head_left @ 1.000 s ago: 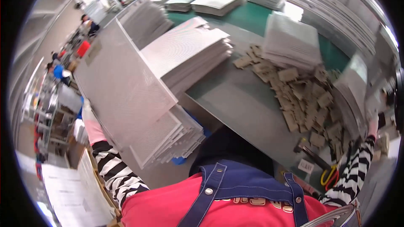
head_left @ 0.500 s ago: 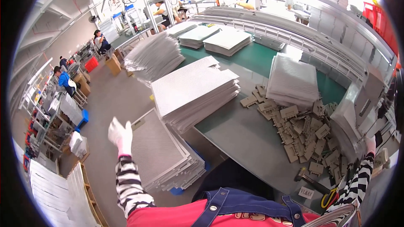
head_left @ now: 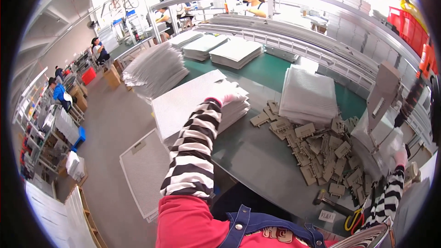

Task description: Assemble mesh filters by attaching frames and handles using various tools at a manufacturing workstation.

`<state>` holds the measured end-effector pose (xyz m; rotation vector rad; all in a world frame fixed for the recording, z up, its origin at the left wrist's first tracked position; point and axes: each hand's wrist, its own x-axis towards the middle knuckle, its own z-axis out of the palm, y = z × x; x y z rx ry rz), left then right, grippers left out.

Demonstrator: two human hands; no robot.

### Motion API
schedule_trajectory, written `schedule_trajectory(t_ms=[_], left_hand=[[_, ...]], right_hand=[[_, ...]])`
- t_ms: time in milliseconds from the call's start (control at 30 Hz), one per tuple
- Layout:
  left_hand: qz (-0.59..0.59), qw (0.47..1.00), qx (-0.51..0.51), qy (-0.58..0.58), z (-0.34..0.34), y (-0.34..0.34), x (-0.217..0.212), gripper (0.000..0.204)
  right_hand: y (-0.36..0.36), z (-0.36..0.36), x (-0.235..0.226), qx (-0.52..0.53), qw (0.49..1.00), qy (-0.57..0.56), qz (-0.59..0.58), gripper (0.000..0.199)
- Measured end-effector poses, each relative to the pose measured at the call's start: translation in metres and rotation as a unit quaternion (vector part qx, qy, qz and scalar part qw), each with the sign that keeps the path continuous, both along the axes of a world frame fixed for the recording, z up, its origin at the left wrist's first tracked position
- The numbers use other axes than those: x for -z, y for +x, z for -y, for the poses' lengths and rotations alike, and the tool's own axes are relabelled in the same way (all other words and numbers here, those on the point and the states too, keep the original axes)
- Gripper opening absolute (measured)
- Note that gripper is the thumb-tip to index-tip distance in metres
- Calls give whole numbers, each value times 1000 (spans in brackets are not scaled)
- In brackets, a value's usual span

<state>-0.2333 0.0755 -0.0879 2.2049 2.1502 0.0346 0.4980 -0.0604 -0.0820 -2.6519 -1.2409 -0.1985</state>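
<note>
My left hand point(head_left: 225, 93), in a white glove, reaches across the stack of white perforated panels point(head_left: 186, 98). Its fingers stretch toward the cut-out corner and appear to rest on the top sheet. My right hand point(head_left: 400, 156), also gloved, is at the far right beside a clear plastic-wrapped stack point(head_left: 367, 156) under a grey bracket-like fixture point(head_left: 383, 92). Its fingers blend into the pale material, so their grip is unclear. An orange-and-black electric screwdriver point(head_left: 406, 103) hangs just above that hand. Below the left sleeve lies another perforated panel point(head_left: 144, 170) with a small beige piece along its top edge.
Beige plastic parts point(head_left: 321, 151) lie heaped mid-table. Behind them stands a wrapped panel stack point(head_left: 308, 94). A hammer point(head_left: 333, 202) and yellow-handled scissors point(head_left: 353, 220) lie near the front edge. More panel stacks point(head_left: 236, 51) line the back; co-workers sit farther off.
My left hand has swung from over the lower panel pile at the left to the taller stack on the table. My right hand stays near the fixture. The whole view has shifted slightly.
</note>
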Motion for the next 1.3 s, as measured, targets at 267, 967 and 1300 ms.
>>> schedule_trajectory(t_ms=[267,967,1300], left_hand=[[-8,998,10,-65,-37,37,-5,106],[207,856,287,376,171,97,-160,96],[697,420,570,113,183,63,-138,116]], right_hand=[[170,32,27,-130,660,333,-661,45],[163,66,69,-240,571,492,-612,44],[67,58,56,-200,569,397,-691,43]])
